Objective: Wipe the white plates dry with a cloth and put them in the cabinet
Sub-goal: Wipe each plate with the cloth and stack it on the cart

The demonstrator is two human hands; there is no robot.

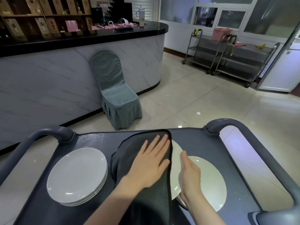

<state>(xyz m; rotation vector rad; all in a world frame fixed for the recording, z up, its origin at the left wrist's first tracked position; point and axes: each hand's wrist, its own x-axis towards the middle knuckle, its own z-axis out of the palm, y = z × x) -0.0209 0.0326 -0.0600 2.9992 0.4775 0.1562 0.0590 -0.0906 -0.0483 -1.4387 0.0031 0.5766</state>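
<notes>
- Dark grey cloth [142, 159] lies spread over most of a white plate [176, 153], and only the plate's right-hand crescent shows past the cloth's edge.
- The left hand [149, 163] presses flat on the cloth, its fingers [159, 143] stretched out and slightly fanned, gripping nothing, palm bearing down through the fabric onto the plate below.
- The right hand [189, 172] stands edge-on just to the right of the cloth, fingers straight and together, touching the bare rim of that plate; it looks to be steadying it, not closed around it, though I cannot see the thumb.
- So the plate being dried lies directly under the left palm and immediately left of the right hand's fingertips; the left hand is the one on it, and the wiping stroke would run across the plate towards the right hand.
- That plate appears tilted, its near edge overlapping a second plate [209, 181] lying flat further right on the cart [97, 140]; exactly how it rests I cannot tell.
- A stack of plates [76, 176] sits well apart on the left of the cart top, beyond the cloth's far fold.
- No cabinet is visible, so my judgement is that drying is in hand and putting away has not begun for this plate.
- The likely risk is the propped plate sliding off the lower one if the right hand lets go.
</notes>
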